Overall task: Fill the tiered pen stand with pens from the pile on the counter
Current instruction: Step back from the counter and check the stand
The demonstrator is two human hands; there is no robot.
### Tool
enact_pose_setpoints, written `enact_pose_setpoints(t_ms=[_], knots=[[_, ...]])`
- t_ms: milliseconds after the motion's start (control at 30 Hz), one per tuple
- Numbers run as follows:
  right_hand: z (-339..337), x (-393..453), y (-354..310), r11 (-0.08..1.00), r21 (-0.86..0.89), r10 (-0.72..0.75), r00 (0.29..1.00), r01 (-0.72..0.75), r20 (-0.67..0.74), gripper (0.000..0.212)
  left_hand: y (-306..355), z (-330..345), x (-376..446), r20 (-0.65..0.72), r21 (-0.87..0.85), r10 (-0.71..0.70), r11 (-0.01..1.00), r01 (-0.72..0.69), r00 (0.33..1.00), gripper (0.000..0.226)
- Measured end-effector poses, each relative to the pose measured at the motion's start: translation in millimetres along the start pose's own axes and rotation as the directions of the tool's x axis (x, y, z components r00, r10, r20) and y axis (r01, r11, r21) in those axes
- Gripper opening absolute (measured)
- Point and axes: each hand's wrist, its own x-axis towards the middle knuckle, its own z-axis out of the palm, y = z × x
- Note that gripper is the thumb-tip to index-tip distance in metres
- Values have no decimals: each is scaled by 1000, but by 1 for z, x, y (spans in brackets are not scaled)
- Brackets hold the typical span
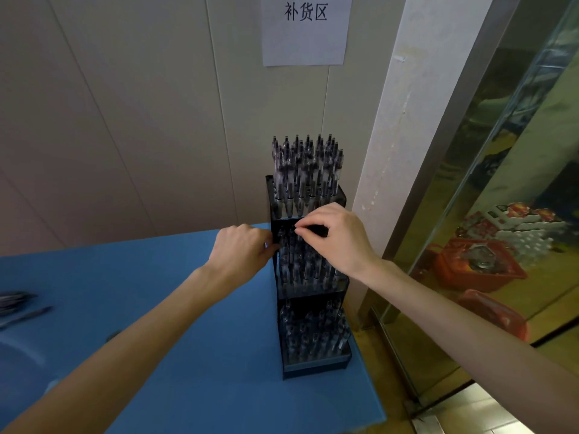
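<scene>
Pens (305,264) are filling the middle tier, and the right hand (340,238) is pinching its fingertips over their tops; whether it is gripping one cannot be told. The left hand (242,250) is curling closed against the left edge of the tiered pen stand (313,368), its fingers hidden. The stand is sitting at the right rear corner of the blue counter (188,355), against the wall, with open counter lying leftward toward loose pens (18,305).

looks like a shop stockroom | restock sign (305,28) on wall | full pen stand (308,277) | crates (479,264) behind glass
</scene>
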Motion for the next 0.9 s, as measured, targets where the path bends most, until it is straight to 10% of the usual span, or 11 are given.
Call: enact_pose_setpoints(t_ms=[533,900], knots=[[1,-28,0,990,-139,27,999,-21,35,33,-5,-7,-28,-45,-112,19,993,-24,999,56],[-9,-72,-45,919,-382,196,954,-98,227,73,6,-19,-93,283,-49,-7,999,22,959,101]])
